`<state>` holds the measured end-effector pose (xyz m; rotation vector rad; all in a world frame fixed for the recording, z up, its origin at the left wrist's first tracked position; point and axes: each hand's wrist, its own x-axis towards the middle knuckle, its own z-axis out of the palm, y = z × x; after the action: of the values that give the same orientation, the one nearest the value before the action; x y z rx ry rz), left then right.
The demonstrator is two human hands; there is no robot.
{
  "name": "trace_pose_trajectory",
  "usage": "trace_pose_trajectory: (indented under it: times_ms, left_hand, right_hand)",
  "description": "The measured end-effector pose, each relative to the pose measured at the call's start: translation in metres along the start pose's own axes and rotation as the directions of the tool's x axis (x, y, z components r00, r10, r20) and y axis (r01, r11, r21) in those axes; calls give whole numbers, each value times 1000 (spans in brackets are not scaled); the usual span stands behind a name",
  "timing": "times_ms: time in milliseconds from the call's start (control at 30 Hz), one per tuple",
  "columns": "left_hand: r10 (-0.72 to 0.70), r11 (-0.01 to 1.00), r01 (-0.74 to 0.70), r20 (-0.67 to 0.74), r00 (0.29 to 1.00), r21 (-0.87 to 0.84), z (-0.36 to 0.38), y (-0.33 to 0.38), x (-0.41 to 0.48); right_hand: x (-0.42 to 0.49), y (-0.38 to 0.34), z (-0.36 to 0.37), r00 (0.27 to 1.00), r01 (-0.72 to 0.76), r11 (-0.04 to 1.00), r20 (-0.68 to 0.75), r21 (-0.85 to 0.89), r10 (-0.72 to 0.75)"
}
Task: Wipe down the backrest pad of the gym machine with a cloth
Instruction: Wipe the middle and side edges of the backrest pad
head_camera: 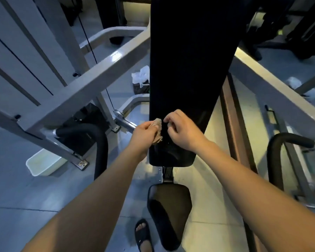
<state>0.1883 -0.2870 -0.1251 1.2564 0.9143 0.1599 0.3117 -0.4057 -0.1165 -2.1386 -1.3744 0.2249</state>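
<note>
Cloth (pixel 157 131) in left hand (pixel 144 132), black backrest (pixel 185 70)

The left grip (pixel 144 132) holds a crumpled beige cloth (pixel 157 131) against the lower left edge of a long black padded backrest (pixel 189 70). The right grip (pixel 183 132), fingers curled, touches the same pad just right of the cloth. Below both grips sits a black padded seat (pixel 169 206). A grey metal machine frame (pixel 91 82) stands left of the left grip. Under the frame, a white plastic tub (pixel 44 162) rests on the floor (pixel 16 188).
</note>
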Motion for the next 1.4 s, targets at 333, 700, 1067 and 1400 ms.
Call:
trace_pose_trajectory:
  times_ms: [333,700,1067,1400]
  left_hand:
    - [33,965,25,216,976,-259,46,14,-39]
    - [187,982,-179,-198,962,59,7,118,-5]
    - [218,940,-151,-199,955,304,-27,103,23]
    - [238,933,-181,-156,959,310,1,71,33]
  right_hand:
    - [-53,6,-15,970,-165,925,-114,342,215]
    - [120,-27,-109,784,134,990,-605,-52,-138]
    - [103,23,-19,952,265,876,-34,-402,-304]
    - [143,20,-89,808,102,892,-487,-440,-332]
